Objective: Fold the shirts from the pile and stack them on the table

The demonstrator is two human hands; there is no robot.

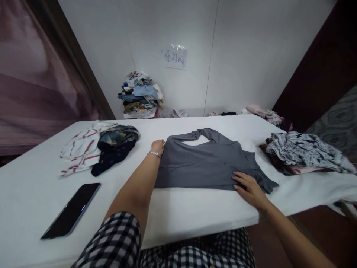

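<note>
A grey long-sleeved shirt (198, 163) lies spread sideways on the white-covered table, one sleeve bent in a loop along its far side. At the garment's left edge, my left hand (158, 146) is closed, its fingers curled on the border of the cloth. My right hand (248, 188) rests palm down with fingers spread on the near right part of the shirt. Right of that hand, the fabric bunches into small folds toward a pointed end.
Crumpled clothes (111, 143) lie on the left, with a dark tablet-like device (72, 210) nearer me. A patterned clothing heap (306, 150) sits at the right edge. Against the wall stands a tall clothes stack (142, 95), beside a handwritten paper sign (175, 57).
</note>
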